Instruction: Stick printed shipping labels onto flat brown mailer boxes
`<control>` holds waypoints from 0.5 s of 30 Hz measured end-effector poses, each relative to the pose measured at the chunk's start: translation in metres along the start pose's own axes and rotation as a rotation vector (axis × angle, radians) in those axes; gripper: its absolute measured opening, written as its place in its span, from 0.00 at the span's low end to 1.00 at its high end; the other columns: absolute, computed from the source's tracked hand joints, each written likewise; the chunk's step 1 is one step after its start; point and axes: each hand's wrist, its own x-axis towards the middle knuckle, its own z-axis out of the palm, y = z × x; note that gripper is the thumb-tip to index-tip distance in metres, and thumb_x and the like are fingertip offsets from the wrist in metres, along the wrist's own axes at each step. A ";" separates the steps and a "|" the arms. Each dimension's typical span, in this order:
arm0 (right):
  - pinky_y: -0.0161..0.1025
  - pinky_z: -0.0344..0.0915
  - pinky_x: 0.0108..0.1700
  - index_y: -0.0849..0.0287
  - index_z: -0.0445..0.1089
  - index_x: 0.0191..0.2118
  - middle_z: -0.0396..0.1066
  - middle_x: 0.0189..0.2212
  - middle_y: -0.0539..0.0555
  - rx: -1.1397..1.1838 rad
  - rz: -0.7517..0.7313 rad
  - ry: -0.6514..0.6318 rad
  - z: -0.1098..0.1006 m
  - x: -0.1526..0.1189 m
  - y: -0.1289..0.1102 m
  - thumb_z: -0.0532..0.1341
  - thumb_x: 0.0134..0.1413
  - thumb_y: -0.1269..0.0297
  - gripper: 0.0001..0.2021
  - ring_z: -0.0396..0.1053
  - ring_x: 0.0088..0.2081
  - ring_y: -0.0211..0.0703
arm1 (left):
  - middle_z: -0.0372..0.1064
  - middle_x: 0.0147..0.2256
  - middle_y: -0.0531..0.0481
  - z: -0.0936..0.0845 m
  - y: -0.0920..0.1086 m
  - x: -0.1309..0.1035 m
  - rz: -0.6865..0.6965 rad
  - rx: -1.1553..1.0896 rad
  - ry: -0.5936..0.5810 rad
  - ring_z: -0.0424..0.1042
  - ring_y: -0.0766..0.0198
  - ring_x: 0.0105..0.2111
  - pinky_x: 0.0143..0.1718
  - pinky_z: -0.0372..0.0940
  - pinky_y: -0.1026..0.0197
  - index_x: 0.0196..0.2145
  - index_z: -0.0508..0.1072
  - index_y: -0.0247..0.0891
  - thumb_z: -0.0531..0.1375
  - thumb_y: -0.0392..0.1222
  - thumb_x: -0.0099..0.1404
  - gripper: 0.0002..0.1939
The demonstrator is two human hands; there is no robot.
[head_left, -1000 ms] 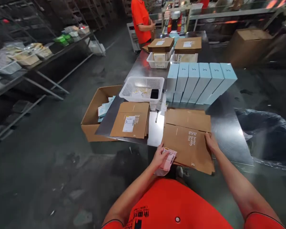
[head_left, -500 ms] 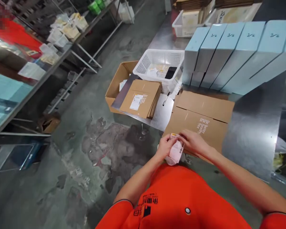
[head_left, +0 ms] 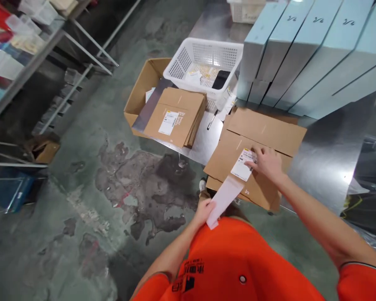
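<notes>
My left hand [head_left: 204, 212] pinches one end of a pale paper strip [head_left: 225, 200]; its far end meets the shipping label [head_left: 240, 168]. Label's on the top flat carton [head_left: 259, 190], near the table [head_left: 324, 156] edge. My right hand [head_left: 268, 164]: half curled, fingertips on label. Beyond: pen [head_left: 212, 120], then white basket [head_left: 188, 79].

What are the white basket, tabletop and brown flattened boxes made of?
White basket: probably smooth plastic, judging by its moulded-looking lattice walls. Tabletop: likely metal, perhaps stainless steel; grey with bright reflections. Brown flattened boxes: apparently matte cardboard, with fold lines and cut flaps.
</notes>
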 end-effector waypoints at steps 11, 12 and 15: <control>0.71 0.36 0.67 0.70 0.57 0.66 0.44 0.70 0.72 0.378 0.035 -0.030 0.035 -0.016 -0.089 0.54 0.62 0.50 0.34 0.33 0.71 0.70 | 0.72 0.31 0.50 -0.056 0.076 0.006 0.355 -0.010 0.264 0.69 0.59 0.37 0.38 0.63 0.62 0.28 0.72 0.39 0.62 0.49 0.54 0.11; 0.69 0.40 0.67 0.67 0.58 0.66 0.46 0.70 0.71 0.509 0.058 -0.047 0.026 -0.020 -0.085 0.55 0.62 0.49 0.34 0.36 0.71 0.68 | 0.73 0.32 0.50 -0.040 0.097 0.020 0.373 -0.119 0.277 0.70 0.59 0.38 0.38 0.64 0.62 0.30 0.72 0.39 0.61 0.50 0.55 0.12; 0.56 0.65 0.58 0.58 0.55 0.67 0.55 0.66 0.65 1.075 0.159 -0.133 -0.007 -0.048 -0.076 0.51 0.63 0.46 0.32 0.59 0.64 0.59 | 0.73 0.32 0.51 0.009 0.147 0.048 0.365 -0.400 0.214 0.72 0.61 0.35 0.37 0.67 0.61 0.35 0.70 0.39 0.61 0.54 0.58 0.15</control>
